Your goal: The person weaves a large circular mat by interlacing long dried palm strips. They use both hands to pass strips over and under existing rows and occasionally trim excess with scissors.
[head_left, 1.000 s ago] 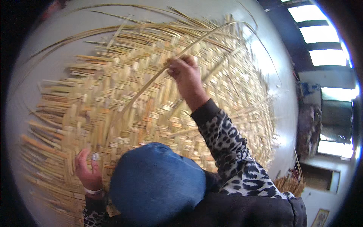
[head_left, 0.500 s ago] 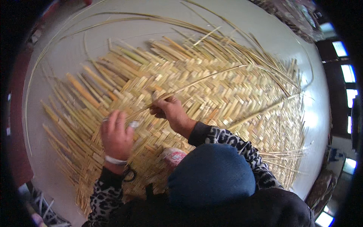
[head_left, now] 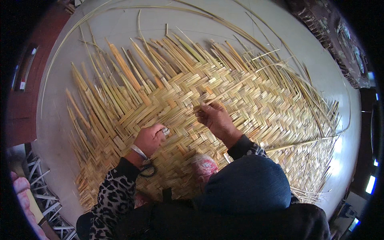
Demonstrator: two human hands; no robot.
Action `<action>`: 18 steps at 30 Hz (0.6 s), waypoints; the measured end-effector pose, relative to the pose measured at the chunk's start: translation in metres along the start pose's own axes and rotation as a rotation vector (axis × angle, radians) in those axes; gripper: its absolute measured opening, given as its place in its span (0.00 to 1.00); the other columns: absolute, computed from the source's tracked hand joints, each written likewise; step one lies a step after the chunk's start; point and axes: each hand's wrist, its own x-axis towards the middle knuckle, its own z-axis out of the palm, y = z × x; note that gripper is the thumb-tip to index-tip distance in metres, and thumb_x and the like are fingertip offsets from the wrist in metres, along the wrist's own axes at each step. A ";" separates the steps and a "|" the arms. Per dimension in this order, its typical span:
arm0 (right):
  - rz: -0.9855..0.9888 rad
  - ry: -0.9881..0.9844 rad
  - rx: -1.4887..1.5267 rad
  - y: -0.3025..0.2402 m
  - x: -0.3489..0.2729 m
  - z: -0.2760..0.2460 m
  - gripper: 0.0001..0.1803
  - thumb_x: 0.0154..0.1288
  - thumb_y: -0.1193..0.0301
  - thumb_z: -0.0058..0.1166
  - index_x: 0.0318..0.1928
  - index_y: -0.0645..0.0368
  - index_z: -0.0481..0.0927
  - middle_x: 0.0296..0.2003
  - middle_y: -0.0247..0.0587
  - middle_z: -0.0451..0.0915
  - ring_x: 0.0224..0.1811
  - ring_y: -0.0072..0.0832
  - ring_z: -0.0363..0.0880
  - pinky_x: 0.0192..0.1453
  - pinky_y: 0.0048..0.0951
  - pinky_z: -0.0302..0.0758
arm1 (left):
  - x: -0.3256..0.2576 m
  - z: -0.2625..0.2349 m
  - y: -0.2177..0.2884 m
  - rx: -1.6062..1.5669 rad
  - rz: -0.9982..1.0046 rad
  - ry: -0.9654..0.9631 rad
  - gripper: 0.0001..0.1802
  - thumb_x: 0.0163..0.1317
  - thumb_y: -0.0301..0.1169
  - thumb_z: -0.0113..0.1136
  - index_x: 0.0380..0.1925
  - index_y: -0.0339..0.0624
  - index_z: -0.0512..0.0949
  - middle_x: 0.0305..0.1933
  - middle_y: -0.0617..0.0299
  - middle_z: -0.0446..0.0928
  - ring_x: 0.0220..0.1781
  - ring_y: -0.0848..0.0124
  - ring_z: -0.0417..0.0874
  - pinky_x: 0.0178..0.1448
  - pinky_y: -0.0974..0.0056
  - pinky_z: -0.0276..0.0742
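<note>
Under both hands lies a large mat (head_left: 182, 105) woven from flat, straw-coloured reed strips in a slanting pattern. My right hand (head_left: 218, 122) is closed, its thumb and fingers pinching a thin reed strip (head_left: 240, 85) that runs off to the upper right over the mat. Lower and to the left, my left hand (head_left: 149, 139) is curled just above the weave, with a white wrapping on one digit and a pale band at the wrist. Whether anything is inside its fingers is hidden.
Unwoven strip ends (head_left: 124, 66) fan out along the mat's far and left edges. Long thin strips (head_left: 216, 18) arc over the pale floor (head_left: 56, 120). Rounded dark blue cloth (head_left: 248, 182) and pink patterned fabric (head_left: 205, 166) are close to me. A white metal rack (head_left: 44, 196) stands at lower left.
The view has shifted, so the mat sits further right. My left hand has gone from loosely extended fingers to a curled shape, away from the strip. My right hand still pinches a strip.
</note>
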 end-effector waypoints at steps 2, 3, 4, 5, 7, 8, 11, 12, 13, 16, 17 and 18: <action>0.047 0.006 -0.095 0.012 0.003 0.003 0.09 0.72 0.66 0.50 0.42 0.59 0.76 0.36 0.39 0.83 0.33 0.23 0.81 0.37 0.25 0.79 | 0.000 -0.002 -0.006 -0.042 -0.006 -0.037 0.14 0.63 0.29 0.50 0.45 0.36 0.78 0.30 0.55 0.81 0.33 0.67 0.82 0.39 0.59 0.77; 0.068 -0.004 -0.129 0.019 0.003 0.005 0.09 0.72 0.66 0.50 0.42 0.60 0.77 0.35 0.39 0.83 0.32 0.23 0.81 0.36 0.24 0.79 | 0.000 -0.002 -0.010 -0.107 -0.037 -0.072 0.13 0.62 0.30 0.50 0.44 0.36 0.78 0.29 0.56 0.80 0.32 0.68 0.82 0.39 0.60 0.77; 0.085 0.084 -0.150 0.027 0.003 0.007 0.14 0.71 0.64 0.52 0.39 0.64 0.78 0.30 0.39 0.81 0.28 0.24 0.80 0.33 0.26 0.79 | 0.000 -0.003 -0.013 0.016 0.005 -0.049 0.13 0.62 0.31 0.51 0.42 0.36 0.79 0.28 0.56 0.80 0.32 0.68 0.82 0.38 0.60 0.77; 0.107 0.076 -0.175 0.031 0.001 0.006 0.14 0.71 0.63 0.52 0.38 0.64 0.78 0.29 0.38 0.81 0.28 0.24 0.80 0.33 0.26 0.79 | 0.000 -0.005 -0.017 0.107 0.038 -0.042 0.12 0.62 0.32 0.52 0.40 0.36 0.79 0.28 0.56 0.79 0.31 0.67 0.81 0.38 0.60 0.76; 0.182 0.115 -0.251 0.038 -0.003 0.005 0.16 0.71 0.62 0.52 0.36 0.65 0.79 0.29 0.38 0.80 0.28 0.24 0.79 0.33 0.26 0.79 | 0.000 -0.006 -0.023 0.223 0.125 -0.009 0.12 0.61 0.34 0.55 0.37 0.36 0.80 0.27 0.56 0.79 0.30 0.67 0.81 0.37 0.60 0.76; 0.172 0.094 -0.255 0.040 -0.005 0.006 0.18 0.72 0.61 0.51 0.34 0.65 0.79 0.28 0.38 0.80 0.27 0.24 0.79 0.33 0.26 0.79 | -0.001 -0.005 -0.025 0.245 0.176 0.016 0.13 0.61 0.35 0.56 0.36 0.37 0.80 0.27 0.57 0.78 0.30 0.66 0.80 0.36 0.60 0.75; 0.145 0.064 -0.311 0.036 -0.006 0.009 0.16 0.71 0.61 0.53 0.36 0.64 0.79 0.28 0.37 0.80 0.28 0.22 0.79 0.34 0.26 0.79 | -0.003 0.000 -0.029 0.193 0.188 0.041 0.13 0.59 0.37 0.61 0.34 0.37 0.81 0.27 0.59 0.78 0.29 0.68 0.79 0.36 0.61 0.75; 0.085 0.007 -0.310 0.032 -0.008 0.011 0.15 0.71 0.62 0.53 0.37 0.63 0.78 0.30 0.37 0.81 0.29 0.22 0.79 0.34 0.25 0.78 | -0.003 0.001 -0.030 0.162 0.157 0.032 0.13 0.58 0.37 0.63 0.34 0.37 0.81 0.27 0.60 0.78 0.29 0.69 0.79 0.36 0.62 0.75; 0.056 0.002 -0.326 0.027 -0.009 0.013 0.13 0.72 0.63 0.52 0.39 0.62 0.78 0.31 0.38 0.81 0.29 0.21 0.79 0.35 0.24 0.78 | -0.003 0.000 -0.030 0.060 0.126 -0.032 0.13 0.58 0.36 0.65 0.33 0.37 0.81 0.27 0.62 0.78 0.29 0.71 0.79 0.35 0.63 0.75; -0.070 -0.156 -0.350 0.011 -0.014 0.017 0.10 0.71 0.65 0.53 0.41 0.60 0.77 0.33 0.37 0.82 0.31 0.20 0.80 0.38 0.24 0.78 | -0.001 -0.004 -0.032 -0.242 -0.028 -0.264 0.11 0.57 0.35 0.68 0.32 0.38 0.81 0.27 0.67 0.77 0.28 0.77 0.78 0.33 0.68 0.74; -0.138 -0.264 -0.333 0.007 -0.014 0.018 0.10 0.71 0.65 0.53 0.41 0.60 0.77 0.34 0.37 0.82 0.31 0.21 0.80 0.39 0.24 0.78 | 0.000 -0.006 -0.033 -0.350 -0.088 -0.345 0.10 0.57 0.34 0.68 0.32 0.38 0.81 0.27 0.68 0.77 0.28 0.78 0.77 0.32 0.69 0.73; -0.134 -0.289 -0.356 0.005 -0.013 0.018 0.09 0.71 0.66 0.54 0.41 0.59 0.76 0.34 0.36 0.82 0.32 0.21 0.80 0.40 0.24 0.78 | 0.000 -0.007 -0.035 -0.459 -0.148 -0.427 0.10 0.58 0.33 0.69 0.31 0.39 0.81 0.27 0.70 0.77 0.28 0.80 0.77 0.32 0.71 0.73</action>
